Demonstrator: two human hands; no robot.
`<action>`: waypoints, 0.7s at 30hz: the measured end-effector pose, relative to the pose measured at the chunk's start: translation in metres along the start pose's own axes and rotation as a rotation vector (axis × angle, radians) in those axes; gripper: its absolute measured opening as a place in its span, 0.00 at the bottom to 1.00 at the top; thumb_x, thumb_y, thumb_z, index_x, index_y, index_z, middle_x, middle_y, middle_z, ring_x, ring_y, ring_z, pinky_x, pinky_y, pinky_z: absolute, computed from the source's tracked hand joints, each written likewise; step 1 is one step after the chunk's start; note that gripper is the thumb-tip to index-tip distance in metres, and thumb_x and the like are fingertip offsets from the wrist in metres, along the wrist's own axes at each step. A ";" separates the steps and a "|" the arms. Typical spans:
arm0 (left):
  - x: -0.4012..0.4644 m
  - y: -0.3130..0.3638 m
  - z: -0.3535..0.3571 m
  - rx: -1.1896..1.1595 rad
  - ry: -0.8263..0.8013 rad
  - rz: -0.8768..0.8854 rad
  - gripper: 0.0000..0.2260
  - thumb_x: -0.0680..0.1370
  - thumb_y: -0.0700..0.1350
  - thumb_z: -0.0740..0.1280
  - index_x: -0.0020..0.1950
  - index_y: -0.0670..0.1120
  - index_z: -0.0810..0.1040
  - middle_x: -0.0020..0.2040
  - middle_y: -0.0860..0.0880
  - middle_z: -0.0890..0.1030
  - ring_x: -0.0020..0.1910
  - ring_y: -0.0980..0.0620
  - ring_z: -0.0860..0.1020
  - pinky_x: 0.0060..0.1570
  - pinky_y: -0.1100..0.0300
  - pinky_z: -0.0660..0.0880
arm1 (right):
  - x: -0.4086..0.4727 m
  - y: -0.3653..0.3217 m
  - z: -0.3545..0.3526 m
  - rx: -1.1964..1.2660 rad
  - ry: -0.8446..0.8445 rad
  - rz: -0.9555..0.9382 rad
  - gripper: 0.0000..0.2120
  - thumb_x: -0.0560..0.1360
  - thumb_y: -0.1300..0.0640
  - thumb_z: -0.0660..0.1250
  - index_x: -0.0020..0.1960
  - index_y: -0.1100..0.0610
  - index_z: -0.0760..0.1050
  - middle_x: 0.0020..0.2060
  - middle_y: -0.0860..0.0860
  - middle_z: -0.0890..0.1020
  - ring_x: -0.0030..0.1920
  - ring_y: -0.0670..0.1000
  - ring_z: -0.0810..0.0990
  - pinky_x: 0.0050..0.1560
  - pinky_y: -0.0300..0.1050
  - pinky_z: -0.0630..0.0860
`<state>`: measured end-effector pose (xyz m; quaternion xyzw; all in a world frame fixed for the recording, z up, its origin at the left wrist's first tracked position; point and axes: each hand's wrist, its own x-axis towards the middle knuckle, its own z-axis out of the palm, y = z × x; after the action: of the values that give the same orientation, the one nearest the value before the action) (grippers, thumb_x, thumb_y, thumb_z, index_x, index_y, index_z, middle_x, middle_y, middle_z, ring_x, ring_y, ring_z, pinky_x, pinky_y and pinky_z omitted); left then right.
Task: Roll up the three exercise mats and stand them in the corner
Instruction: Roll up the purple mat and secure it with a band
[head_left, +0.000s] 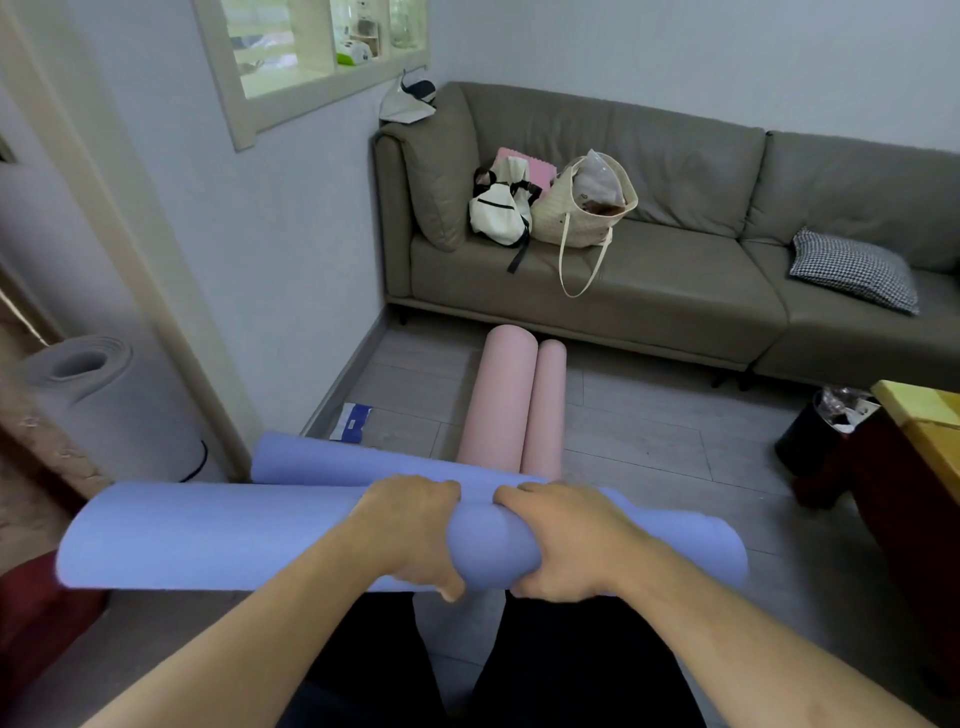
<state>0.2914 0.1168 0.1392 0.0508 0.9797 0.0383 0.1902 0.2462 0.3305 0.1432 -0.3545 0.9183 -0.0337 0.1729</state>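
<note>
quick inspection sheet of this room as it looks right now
surface: grey tile floor.
job's things: blue mat rolled, held level; pink mat lying in two rolls; grey mat rolled, upright at left.
clutter: white backpack, tote bag, checked cushion on sofa; black bin.
grippers: left hand and right hand grip the blue mat.
cables: black cable by wall.
surroundings: window.

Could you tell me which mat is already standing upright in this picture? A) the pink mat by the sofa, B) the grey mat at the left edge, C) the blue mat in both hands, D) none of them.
B: the grey mat stands on end at the left with its spiral end showing on top, while the pink mat lies on the floor and the blue mat is held sideways.
</note>
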 end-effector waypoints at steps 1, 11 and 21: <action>0.001 0.000 0.001 -0.010 0.011 -0.002 0.32 0.62 0.65 0.76 0.61 0.55 0.70 0.53 0.55 0.78 0.50 0.49 0.78 0.48 0.52 0.78 | 0.004 0.002 -0.002 0.020 -0.018 0.002 0.23 0.66 0.40 0.76 0.55 0.40 0.68 0.46 0.40 0.79 0.46 0.49 0.77 0.43 0.46 0.69; 0.000 0.000 0.013 0.058 0.098 -0.009 0.33 0.60 0.68 0.73 0.59 0.57 0.67 0.51 0.56 0.78 0.48 0.49 0.80 0.45 0.53 0.75 | 0.005 0.004 0.009 -0.022 0.022 0.008 0.29 0.60 0.35 0.75 0.56 0.41 0.68 0.47 0.41 0.76 0.47 0.50 0.76 0.41 0.48 0.70; 0.014 -0.004 0.004 -0.020 -0.077 -0.014 0.31 0.56 0.67 0.73 0.55 0.62 0.69 0.44 0.60 0.75 0.44 0.53 0.78 0.51 0.50 0.81 | -0.026 0.028 0.004 -0.079 0.043 0.086 0.53 0.62 0.32 0.80 0.79 0.41 0.57 0.70 0.45 0.73 0.67 0.54 0.74 0.67 0.54 0.72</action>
<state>0.2792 0.1146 0.1300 0.0432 0.9716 0.0450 0.2283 0.2476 0.3686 0.1422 -0.3203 0.9369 0.0024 0.1402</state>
